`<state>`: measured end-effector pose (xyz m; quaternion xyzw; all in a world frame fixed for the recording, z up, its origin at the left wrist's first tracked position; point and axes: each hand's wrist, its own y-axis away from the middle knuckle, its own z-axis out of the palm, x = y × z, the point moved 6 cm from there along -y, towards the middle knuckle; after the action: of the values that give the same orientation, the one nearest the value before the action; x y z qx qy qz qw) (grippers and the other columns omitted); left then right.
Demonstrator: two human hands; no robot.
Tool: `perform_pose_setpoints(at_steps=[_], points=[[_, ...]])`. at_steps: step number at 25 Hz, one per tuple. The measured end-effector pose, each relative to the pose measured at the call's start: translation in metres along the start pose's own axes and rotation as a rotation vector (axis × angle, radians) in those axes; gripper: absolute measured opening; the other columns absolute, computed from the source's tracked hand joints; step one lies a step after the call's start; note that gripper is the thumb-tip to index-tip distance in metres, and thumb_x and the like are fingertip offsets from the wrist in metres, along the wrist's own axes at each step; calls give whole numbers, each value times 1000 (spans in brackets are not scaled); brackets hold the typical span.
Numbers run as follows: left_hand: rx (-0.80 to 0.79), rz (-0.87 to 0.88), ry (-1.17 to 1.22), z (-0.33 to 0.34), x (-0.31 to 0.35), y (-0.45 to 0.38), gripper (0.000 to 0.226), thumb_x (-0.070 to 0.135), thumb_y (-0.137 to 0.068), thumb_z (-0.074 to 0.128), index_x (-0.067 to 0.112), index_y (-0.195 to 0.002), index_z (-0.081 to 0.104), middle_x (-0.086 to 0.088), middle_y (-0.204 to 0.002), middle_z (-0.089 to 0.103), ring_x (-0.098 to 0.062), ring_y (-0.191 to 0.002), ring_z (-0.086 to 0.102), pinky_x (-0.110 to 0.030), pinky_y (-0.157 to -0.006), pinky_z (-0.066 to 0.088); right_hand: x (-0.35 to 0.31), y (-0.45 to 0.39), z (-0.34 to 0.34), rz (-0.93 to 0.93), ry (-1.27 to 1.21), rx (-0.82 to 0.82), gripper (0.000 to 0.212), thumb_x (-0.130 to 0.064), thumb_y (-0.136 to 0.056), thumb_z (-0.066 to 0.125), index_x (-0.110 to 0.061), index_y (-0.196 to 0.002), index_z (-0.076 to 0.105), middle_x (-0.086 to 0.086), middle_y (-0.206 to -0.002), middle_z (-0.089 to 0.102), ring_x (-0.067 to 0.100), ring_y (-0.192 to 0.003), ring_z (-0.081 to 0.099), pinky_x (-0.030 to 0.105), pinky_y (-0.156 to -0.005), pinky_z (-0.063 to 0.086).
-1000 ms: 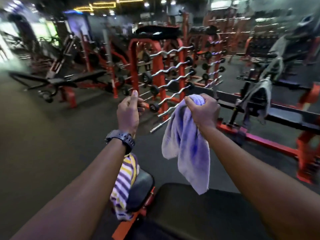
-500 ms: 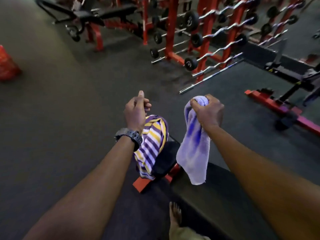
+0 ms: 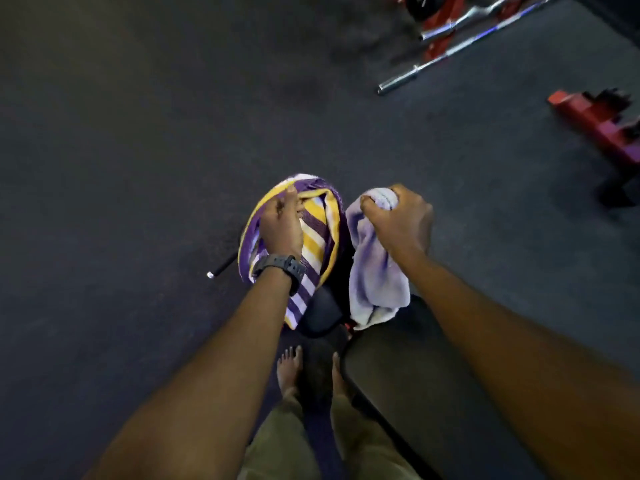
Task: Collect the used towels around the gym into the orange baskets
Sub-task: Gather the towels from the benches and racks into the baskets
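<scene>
Terry-cloth towels (image 3: 375,271), matt rubbery floor (image 3: 138,168), shiny metal bars (image 3: 450,53).

Both forearms are bare from the bottom corners of the view up to the wrists, with no sleeves showing. The left hand (image 3: 281,226) has a dark grey, chunky wristwatch (image 3: 280,268) strapped just below it, its wide ridged band wrapping the wrist. The right hand (image 3: 403,216) and its wrist carry nothing. Lower down, the person wears olive-khaki trousers (image 3: 294,441), loose at the legs. Both feet (image 3: 289,367) are bare, toes showing past the trouser hems, the right one partly hidden.
</scene>
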<state>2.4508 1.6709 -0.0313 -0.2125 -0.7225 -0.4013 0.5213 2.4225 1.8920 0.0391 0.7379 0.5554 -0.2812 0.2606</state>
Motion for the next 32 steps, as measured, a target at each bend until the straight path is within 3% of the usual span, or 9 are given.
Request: perform_pose_setpoints(at_steps=[3, 6, 10, 13, 16, 20, 24, 29, 32], points=[[24, 29, -258, 21, -43, -29, 32, 45, -80, 72, 18, -96, 66, 0, -100, 69, -17, -94, 62, -45, -97, 50, 11, -18, 26, -2, 28, 10, 22, -44, -80, 70, -24, -84, 65, -6, -76, 62, 14, -71, 54, 17, -57, 33], [38, 161, -925, 41, -78, -35, 85, 66, -60, 73, 25, -131, 50, -9, -136, 51, -34, -130, 44, -51, -111, 28, 17, -24, 47, 1, 50, -8, 21, -45, -81, 71, -26, -84, 63, -7, -75, 57, 13, -69, 52, 17, -54, 30], [-171, 238, -1322, 52, -101, -37, 92, 55, -62, 78, 27, -139, 37, -11, -139, 47, -37, -130, 42, -60, -104, 35, 13, -23, 57, -13, 78, -3, 25, -47, -80, 71, -24, -82, 62, -5, -75, 58, 15, -71, 52, 22, -59, 30], [-288, 202, -928, 29, -58, -42, 67, 41, -65, 74, 24, -127, 56, -9, -127, 64, -37, -120, 58, -45, -96, 49, -14, -18, 43, -34, -14, -39, 26, -46, -77, 72, -22, -74, 61, -5, -67, 59, 15, -66, 54, 25, -58, 33], [-161, 192, -657, -23, 24, -37, 50, 27, -63, 70, 19, -112, 66, -9, -110, 71, -34, -103, 64, -31, -82, 48, -72, -13, 30, -90, -164, -83, 29, -47, -69, 67, -18, -66, 62, -1, -60, 61, 17, -61, 58, 33, -58, 45], [5, 294, -288, -128, 201, -28, 42, 23, -47, 71, 14, -88, 67, -4, -83, 71, -25, -73, 66, -45, -73, 58, -247, -6, -11, -371, -407, -116, 34, -45, -66, 68, -11, -73, 69, 5, -65, 67, 23, -67, 65, 38, -64, 52], [96, 464, -128, -247, 365, 0, 33, -6, -59, 71, 15, -84, 67, -1, -75, 70, -17, -64, 60, -34, -69, 53, -435, 39, -55, -658, -569, -101, 34, -43, -67, 70, -10, -69, 68, 8, -61, 62, 22, -60, 55, 35, -61, 48], [353, 633, 5, -429, 495, 25, 63, 8, -64, 77, -4, -123, 60, -21, -124, 66, -36, -108, 63, -48, -97, 54, -621, 134, -57, -860, -745, -74, 28, -36, -66, 68, -8, -67, 70, 7, -58, 60, 5, -52, 43, 14, -51, 33], [429, 722, 23, -510, 542, 35, 66, 9, -64, 77, -9, -125, 58, -22, -119, 69, -27, -89, 63, -46, -87, 55, -695, 174, -40, -903, -780, -52, 28, -39, -70, 73, -11, -70, 70, -1, -59, 59, 8, -54, 48, 21, -54, 33]])
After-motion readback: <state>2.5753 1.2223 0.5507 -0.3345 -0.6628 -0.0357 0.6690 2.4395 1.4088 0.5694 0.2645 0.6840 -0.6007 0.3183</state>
